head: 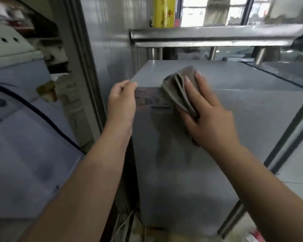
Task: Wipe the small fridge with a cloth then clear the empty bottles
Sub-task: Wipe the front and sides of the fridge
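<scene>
The small fridge (217,105) has a smooth, matt grey painted skin, the folded cloth (180,89) on it looks soft, ribbed and matt, and the far shelf rail (208,34) is shiny bare metal.

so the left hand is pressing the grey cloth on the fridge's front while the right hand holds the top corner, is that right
Not quite: the hands are swapped. In the head view the right hand presses the folded grey cloth against the small fridge, at the top of its front, while the left hand holds the fridge's top left corner.
</scene>
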